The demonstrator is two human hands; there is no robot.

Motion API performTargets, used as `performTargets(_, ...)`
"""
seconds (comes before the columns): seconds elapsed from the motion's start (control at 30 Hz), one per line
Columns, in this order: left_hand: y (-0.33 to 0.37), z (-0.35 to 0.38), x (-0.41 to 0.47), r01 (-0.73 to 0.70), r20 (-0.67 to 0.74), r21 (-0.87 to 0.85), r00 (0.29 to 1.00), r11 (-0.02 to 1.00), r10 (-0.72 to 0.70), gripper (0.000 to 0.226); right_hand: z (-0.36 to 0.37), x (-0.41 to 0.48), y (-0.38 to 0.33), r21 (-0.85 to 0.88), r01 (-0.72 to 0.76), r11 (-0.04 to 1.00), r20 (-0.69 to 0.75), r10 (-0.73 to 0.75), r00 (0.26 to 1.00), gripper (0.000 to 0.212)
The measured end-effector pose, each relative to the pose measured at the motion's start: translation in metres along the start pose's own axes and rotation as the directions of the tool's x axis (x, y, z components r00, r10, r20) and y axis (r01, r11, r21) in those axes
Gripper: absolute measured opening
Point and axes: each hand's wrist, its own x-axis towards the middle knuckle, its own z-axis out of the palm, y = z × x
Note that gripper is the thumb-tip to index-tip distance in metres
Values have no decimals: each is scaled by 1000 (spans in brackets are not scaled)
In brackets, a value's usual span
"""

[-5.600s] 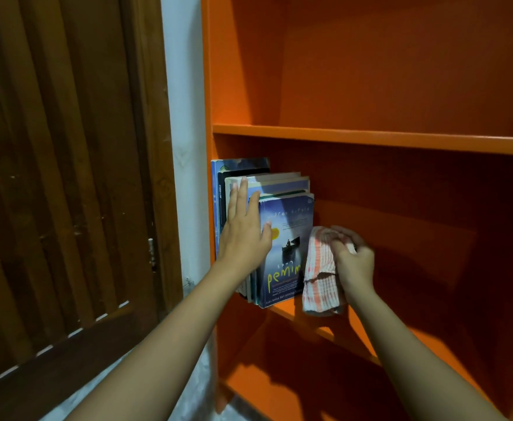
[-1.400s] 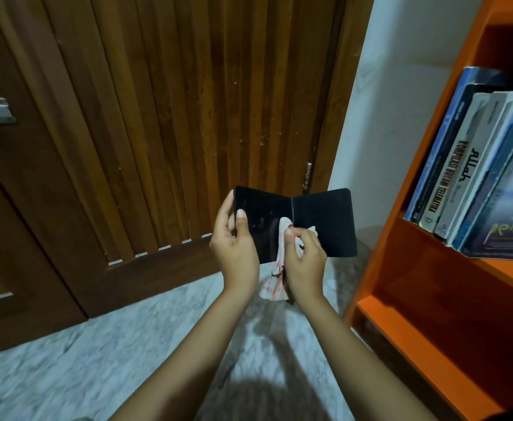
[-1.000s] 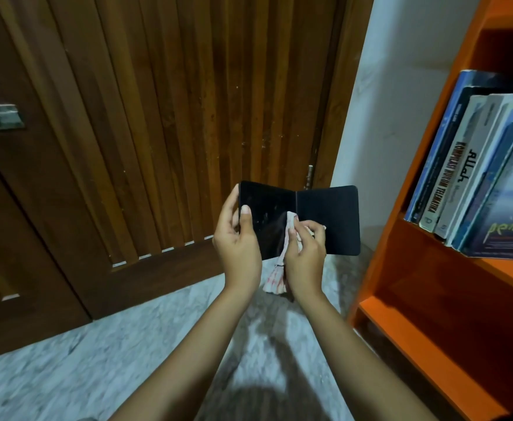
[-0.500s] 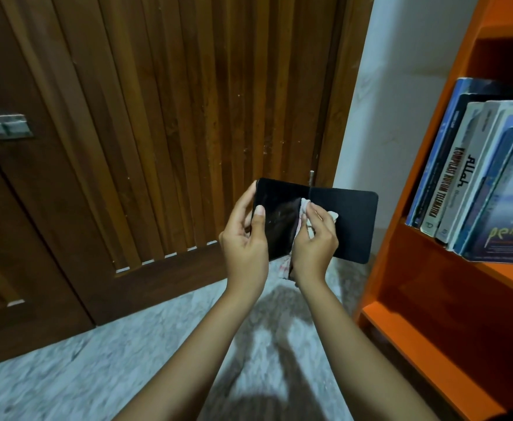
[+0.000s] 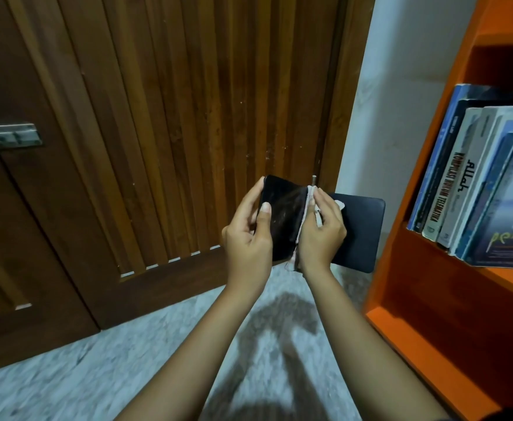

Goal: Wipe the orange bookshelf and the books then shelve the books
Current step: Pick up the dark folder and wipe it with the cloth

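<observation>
I hold a small black book spread open in front of me, its covers facing me. My left hand grips its left cover, thumb on the front. My right hand presses a white and red striped cloth against the book's spine, fingers curled round the cloth. The orange bookshelf stands at the right. Several books lean on its middle shelf, slanted to the right.
A dark slatted wooden door with a metal latch fills the left and middle. A white wall strip separates it from the shelf. Grey marble floor lies below. The lower orange shelf holds nothing.
My hands moved from the shelf to holding the black book open. Over the last second book and hands rose and shifted right, and the cloth slid up along the spine.
</observation>
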Motion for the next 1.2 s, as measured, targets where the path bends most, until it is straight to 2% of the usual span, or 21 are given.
performTargets(0.2, 4, -5, 10, 8, 39, 25, 999, 1000, -9, 37, 2, -2, -10, 44, 62, 997, 81, -65, 995, 26)
performTargets(0.57, 10, -20, 27, 160, 198, 10, 967, 987, -158, 40, 13, -15, -31, 151, 104, 983, 237, -138, 962, 28)
performTargets(0.77, 14, -24, 30, 209, 240, 4, 949, 978, -204, 40, 15, -18, -31, 200, 148, 968, 292, -203, 935, 29)
performTargets(0.93, 15, -29, 32, 259, 226, -7, 941, 966, -251, 39, 14, -23, -32, 228, 261, 938, 332, -327, 885, 30)
performTargets(1.2, 12, -32, 28, 369, 147, -88, 924, 925, -354, 36, 10, -28, -28, 289, 340, 895, 423, -438, 793, 32)
